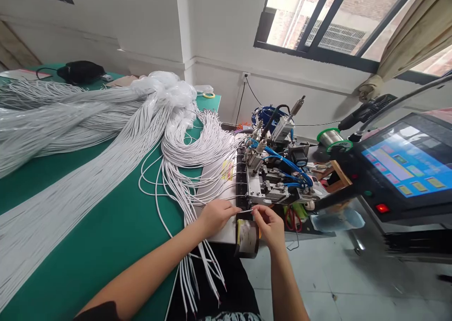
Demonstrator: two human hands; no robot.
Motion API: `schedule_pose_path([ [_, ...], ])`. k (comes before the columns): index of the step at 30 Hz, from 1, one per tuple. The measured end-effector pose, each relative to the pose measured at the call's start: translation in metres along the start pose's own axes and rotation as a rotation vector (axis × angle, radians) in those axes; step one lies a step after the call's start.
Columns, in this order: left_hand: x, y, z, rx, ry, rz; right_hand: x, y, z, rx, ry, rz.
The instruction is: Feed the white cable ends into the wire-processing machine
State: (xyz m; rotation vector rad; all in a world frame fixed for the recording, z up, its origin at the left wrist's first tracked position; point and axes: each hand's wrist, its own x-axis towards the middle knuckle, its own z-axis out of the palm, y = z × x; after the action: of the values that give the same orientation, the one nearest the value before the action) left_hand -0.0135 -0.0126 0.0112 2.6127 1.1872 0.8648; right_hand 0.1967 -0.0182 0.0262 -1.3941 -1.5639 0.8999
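Observation:
My left hand (218,217) pinches a thin white cable (246,211) near its end, just in front of the machine's dark feed edge. At the cable's tip, the fingers of my right hand (270,224) are pressed together on it. Directly beyond both hands stands a bench machine (261,170) with metal cylinders and blue air hoses. Several white cables run from a looped bundle (187,144) into the slots of its dark strip (241,180). More loose cable ends (208,269) hang over the table's front edge below my left forearm.
Long bundles of white cables (102,170) cover the green table (116,245), with clear plastic wrap (162,85) at the back. On the right are a touchscreen panel (406,163), a solder wire spool (334,139) and red-handled scissors (292,219). A brown container (247,240) sits below my hands.

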Motion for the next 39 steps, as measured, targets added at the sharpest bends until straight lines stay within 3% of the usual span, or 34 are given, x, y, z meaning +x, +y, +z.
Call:
schedule_pose_path([
  [5,0.0,0.001,0.002,0.12,-0.045,0.067,0.0,0.017,-0.007,-0.327,0.009,-0.125],
  [12,0.0,0.002,0.01,0.187,-0.072,0.025,-0.001,0.028,-0.006,-0.335,-0.008,-0.204],
  [19,0.001,0.003,0.009,0.171,-0.079,-0.02,0.01,0.04,-0.002,-0.172,-0.042,-0.094],
  [26,0.001,0.002,0.008,0.15,-0.032,0.0,0.013,0.062,0.01,0.297,-0.099,0.165],
  [29,0.0,0.001,0.007,0.129,0.008,0.022,0.013,0.066,0.013,0.376,-0.076,0.224],
  [34,-0.001,-0.001,0.007,0.126,0.062,0.029,0.005,0.056,0.005,0.201,-0.036,0.161],
  [39,0.0,0.002,0.002,0.156,0.172,0.041,-0.023,0.042,-0.019,-0.122,0.149,0.087],
])
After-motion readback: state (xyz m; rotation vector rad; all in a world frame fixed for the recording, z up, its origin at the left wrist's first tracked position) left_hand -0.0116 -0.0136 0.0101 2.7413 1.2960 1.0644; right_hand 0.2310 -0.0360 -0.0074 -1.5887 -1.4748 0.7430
